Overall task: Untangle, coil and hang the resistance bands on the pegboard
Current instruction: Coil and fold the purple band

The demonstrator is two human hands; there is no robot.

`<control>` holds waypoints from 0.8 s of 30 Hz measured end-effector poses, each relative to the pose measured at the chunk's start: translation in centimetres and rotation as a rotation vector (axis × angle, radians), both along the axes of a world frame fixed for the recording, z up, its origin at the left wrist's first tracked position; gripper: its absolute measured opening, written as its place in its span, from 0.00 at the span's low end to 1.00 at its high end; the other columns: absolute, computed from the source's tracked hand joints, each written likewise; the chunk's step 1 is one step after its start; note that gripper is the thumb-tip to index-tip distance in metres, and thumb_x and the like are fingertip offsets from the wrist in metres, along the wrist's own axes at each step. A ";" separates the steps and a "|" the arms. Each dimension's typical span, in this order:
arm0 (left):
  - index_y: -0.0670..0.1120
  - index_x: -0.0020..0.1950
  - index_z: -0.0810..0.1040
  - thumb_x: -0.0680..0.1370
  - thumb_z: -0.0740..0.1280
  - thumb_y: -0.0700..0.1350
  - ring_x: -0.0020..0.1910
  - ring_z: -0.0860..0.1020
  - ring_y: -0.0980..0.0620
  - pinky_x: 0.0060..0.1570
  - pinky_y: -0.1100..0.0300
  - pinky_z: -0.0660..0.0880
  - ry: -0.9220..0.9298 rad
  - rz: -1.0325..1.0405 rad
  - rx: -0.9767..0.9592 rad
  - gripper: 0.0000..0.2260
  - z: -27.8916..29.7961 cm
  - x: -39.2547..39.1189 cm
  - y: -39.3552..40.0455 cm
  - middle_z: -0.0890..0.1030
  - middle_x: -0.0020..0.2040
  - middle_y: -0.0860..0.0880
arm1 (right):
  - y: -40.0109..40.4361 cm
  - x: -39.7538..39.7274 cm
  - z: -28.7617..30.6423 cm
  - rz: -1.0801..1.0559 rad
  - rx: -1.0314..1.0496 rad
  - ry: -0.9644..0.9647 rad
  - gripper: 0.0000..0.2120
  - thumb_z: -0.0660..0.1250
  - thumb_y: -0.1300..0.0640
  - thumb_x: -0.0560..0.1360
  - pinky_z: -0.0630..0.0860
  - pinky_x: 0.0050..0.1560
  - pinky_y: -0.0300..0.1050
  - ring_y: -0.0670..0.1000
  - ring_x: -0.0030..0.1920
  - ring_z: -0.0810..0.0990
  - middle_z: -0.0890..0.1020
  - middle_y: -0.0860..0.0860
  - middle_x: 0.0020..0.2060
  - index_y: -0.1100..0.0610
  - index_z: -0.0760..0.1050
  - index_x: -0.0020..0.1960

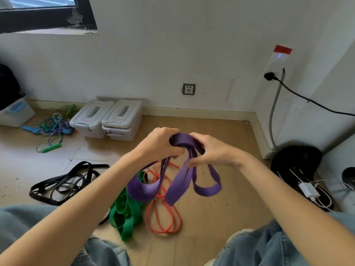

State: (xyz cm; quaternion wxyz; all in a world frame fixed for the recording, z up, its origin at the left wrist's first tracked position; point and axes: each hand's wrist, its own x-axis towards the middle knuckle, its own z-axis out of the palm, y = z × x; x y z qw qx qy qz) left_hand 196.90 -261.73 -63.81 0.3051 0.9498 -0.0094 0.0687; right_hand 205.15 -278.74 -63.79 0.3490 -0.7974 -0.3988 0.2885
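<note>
Gripping purple band [178, 181]: left hand [160, 144], right hand [209, 150], fingers curled round it.

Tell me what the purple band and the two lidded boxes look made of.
Purple band: likely rubber or latex, matte; it droops in limp flat loops from both hands. Boxes: likely plastic, translucent grey-white, smooth, with moulded lids and clip latches.

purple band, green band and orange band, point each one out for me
purple band [173, 191], head view, on the wide hanging loop below the hands
green band [125, 214], head view, on the folded pile on the floor
orange band [163, 217], head view, on its floor loops
</note>
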 end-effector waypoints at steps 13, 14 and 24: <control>0.45 0.40 0.74 0.70 0.69 0.35 0.32 0.72 0.60 0.34 0.65 0.68 -0.021 0.235 -0.316 0.07 -6.4 -2.4 1.2 0.76 0.33 0.49 | 1.6 -0.3 1.8 -0.275 0.208 -0.249 0.04 0.67 0.63 0.70 0.70 0.41 0.46 0.55 0.38 0.73 0.75 0.53 0.35 0.59 0.73 0.44; 0.47 0.38 0.72 0.70 0.68 0.35 0.30 0.71 0.60 0.32 0.69 0.66 -0.034 0.259 -0.290 0.09 -6.6 -2.3 1.5 0.73 0.31 0.52 | 1.4 0.0 1.4 -0.241 0.105 -0.307 0.04 0.66 0.61 0.71 0.69 0.40 0.46 0.55 0.38 0.73 0.75 0.53 0.36 0.59 0.72 0.45; 0.49 0.54 0.77 0.69 0.74 0.45 0.41 0.81 0.54 0.41 0.63 0.76 0.144 0.127 -0.653 0.14 -7.7 -2.2 1.4 0.83 0.42 0.50 | 1.2 2.3 0.3 -0.495 0.254 -0.317 0.07 0.67 0.59 0.73 0.65 0.31 0.29 0.43 0.31 0.69 0.71 0.46 0.30 0.56 0.70 0.39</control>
